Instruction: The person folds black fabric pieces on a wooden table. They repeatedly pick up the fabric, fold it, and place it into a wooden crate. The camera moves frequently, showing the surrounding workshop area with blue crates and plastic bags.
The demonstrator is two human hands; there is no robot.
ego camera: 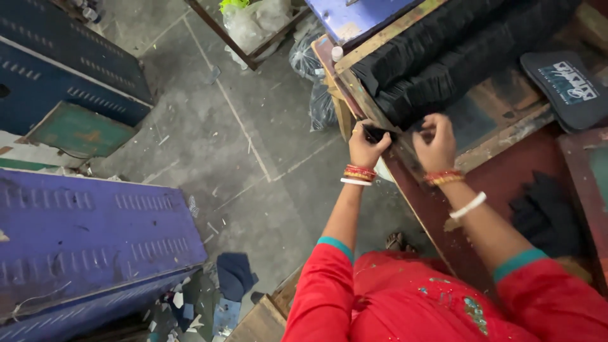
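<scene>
Gripping the near end of a stack of black pieces (443, 57) at the wooden bench's (506, 130) edge, our left hand (367, 147) and right hand (437, 144) pinch it with fingers closed.

Both arms reach forward and up from the body, bent a little at the elbows. The left hand (366, 147) is curled, its fingers pinched tight together at the top. The right hand (436, 144) sits just beside it, knuckles up, fingers bent down. The 2 hands are near but not touching.
</scene>
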